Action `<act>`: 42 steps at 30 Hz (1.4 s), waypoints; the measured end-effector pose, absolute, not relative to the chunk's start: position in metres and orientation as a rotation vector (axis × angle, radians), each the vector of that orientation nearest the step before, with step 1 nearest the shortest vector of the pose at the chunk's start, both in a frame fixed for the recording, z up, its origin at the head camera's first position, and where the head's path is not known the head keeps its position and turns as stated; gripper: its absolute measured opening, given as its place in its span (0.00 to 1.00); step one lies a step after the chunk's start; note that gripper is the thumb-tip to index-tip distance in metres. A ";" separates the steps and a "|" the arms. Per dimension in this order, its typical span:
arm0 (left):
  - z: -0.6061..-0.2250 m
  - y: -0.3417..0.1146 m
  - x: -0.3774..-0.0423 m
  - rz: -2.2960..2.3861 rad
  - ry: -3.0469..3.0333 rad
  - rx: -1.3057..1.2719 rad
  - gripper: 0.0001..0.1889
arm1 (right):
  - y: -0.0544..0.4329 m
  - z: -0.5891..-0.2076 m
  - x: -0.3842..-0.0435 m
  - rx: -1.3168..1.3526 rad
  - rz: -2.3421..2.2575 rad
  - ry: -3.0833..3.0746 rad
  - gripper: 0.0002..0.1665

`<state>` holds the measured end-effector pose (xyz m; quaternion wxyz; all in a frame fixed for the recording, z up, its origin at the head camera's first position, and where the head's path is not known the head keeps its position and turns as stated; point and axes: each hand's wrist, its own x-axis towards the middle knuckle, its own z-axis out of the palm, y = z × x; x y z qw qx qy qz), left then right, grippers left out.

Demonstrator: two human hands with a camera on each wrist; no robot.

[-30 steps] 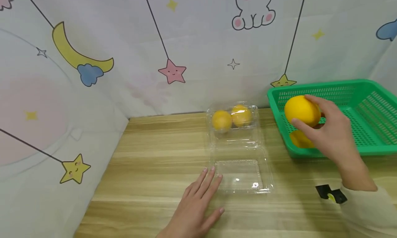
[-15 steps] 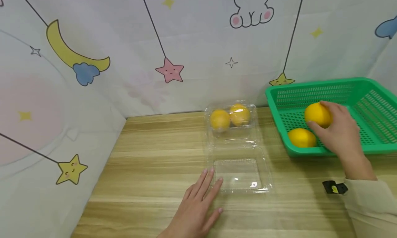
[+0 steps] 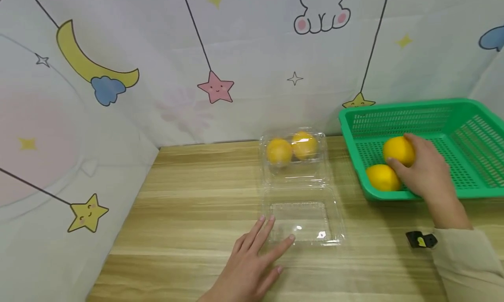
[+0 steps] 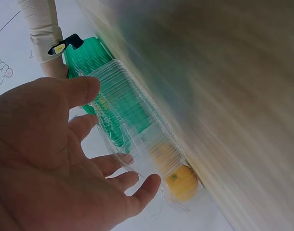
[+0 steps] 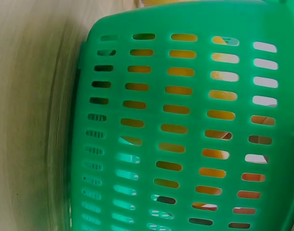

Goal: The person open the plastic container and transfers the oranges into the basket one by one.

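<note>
In the head view my right hand [image 3: 427,168] grips an orange [image 3: 397,151] low inside the green basket [image 3: 488,190], thumb and fingers around its right side. A second orange [image 3: 383,178] lies in the basket's front left corner, just in front of the held one. My left hand [image 3: 248,260] has its fingers spread, fingertips at the left front edge of a clear plastic clamshell box [image 3: 334,219]. Two more oranges [image 3: 279,151] sit in the box's back half. From the right wrist, the basket's slotted wall [image 5: 152,115] hides most of the hand and fruit.
Wood-grain table [image 3: 189,214] runs under everything. Close behind it hangs a white cloth [image 3: 252,52] printed with stars and a moon. A black strap end [image 3: 421,240] sticks out from the right sleeve [image 3: 464,254].
My right hand has carried the orange rightward and down into the basket, uncovering the other orange. The left index finger has spread outward; that hand otherwise stays by the box.
</note>
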<state>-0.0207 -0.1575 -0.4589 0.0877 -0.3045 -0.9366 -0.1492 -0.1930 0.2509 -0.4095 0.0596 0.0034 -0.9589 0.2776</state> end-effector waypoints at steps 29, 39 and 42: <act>-0.456 -0.158 -0.018 -0.521 -2.873 -0.936 0.39 | 0.213 -0.402 -0.229 0.249 0.849 -3.035 0.43; -0.456 -0.160 -0.017 -0.495 -2.862 -0.943 0.40 | 0.217 -0.405 -0.236 0.239 0.931 -3.241 0.44; -0.456 -0.160 -0.018 -0.490 -2.862 -0.948 0.41 | 0.217 -0.405 -0.237 0.243 0.976 -3.289 0.45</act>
